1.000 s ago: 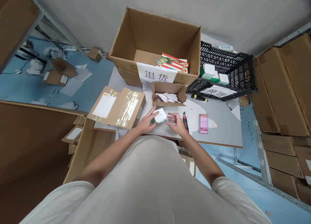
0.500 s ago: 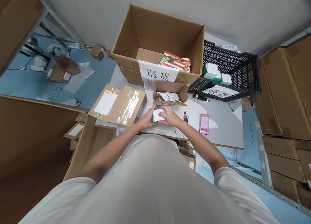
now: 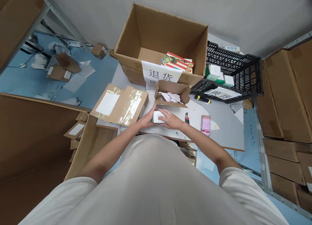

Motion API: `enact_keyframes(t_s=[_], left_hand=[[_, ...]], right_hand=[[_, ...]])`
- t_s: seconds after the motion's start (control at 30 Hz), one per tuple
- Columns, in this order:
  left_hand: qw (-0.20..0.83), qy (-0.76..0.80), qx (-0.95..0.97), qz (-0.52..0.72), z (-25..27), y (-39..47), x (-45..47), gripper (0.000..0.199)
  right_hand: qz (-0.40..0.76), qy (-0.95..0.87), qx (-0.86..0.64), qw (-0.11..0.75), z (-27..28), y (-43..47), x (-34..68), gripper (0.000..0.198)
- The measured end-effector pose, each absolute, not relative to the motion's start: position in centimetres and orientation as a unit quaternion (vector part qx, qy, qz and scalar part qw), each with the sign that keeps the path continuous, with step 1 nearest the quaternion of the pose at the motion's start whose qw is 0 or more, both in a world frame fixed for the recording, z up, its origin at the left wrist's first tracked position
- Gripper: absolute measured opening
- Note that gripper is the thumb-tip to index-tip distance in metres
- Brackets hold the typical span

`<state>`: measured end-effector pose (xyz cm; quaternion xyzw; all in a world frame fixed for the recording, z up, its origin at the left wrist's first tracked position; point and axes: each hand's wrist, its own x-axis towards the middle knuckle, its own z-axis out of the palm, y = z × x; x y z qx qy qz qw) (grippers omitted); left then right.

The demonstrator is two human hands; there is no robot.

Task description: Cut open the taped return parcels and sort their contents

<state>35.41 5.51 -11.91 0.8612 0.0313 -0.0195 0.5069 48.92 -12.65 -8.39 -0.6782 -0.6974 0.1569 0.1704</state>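
A small white box with green sides (image 3: 158, 116) is between my two hands at the near part of the table. My left hand (image 3: 146, 120) presses along its left side, fingers pointing away from me. From the right, my right hand (image 3: 172, 120) grips it, fingers at the far edge and thumb on the near right part. Just beyond my hands stands an open small cardboard carton (image 3: 172, 104) with crumpled white paper (image 3: 170, 97) inside. To my right lies a red and black box cutter (image 3: 187, 117).
Taped cardboard boxes (image 3: 124, 109) lie left of my hands. Behind stands a large open carton (image 3: 129, 70) holding colourful printed packs (image 3: 177, 62). A black plastic crate (image 3: 250, 91) holds several white-and-green boxes (image 3: 214, 70). A pink-screened phone (image 3: 205, 125) and a yellow-black tool (image 3: 202, 99) are rightward.
My right fingers have shifted and lie flatter against the small box, uncovering more of its white top. A dark strip at its far edge no longer shows. The view has moved slightly.
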Motion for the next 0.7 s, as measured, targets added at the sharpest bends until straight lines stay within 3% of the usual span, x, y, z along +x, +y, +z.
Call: enact_keyframes(t_s=[0.13, 0.3, 0.57, 0.7], left_hand=[[0.535, 0.065, 0.841, -0.039, -13.0, 5.4, 34.6, 0.122], [0.532, 0.075, 0.843, -0.028, -13.4, 4.9, 34.2, 0.115], [0.556, 0.088, 0.826, -0.025, -12.8, 5.4, 34.1, 0.124], [0.535, 0.081, 0.839, -0.052, -11.9, 6.0, 34.0, 0.119]], right_hand=[[0.173, -0.657, -0.709, 0.186, -8.9, -13.1, 48.6, 0.044], [0.164, -0.590, -0.780, 0.129, -9.0, -11.4, 46.8, 0.037], [0.156, -0.623, -0.761, 0.090, -6.5, -11.3, 47.1, 0.033], [0.071, -0.588, -0.788, 0.170, -1.1, -15.1, 48.6, 0.024]])
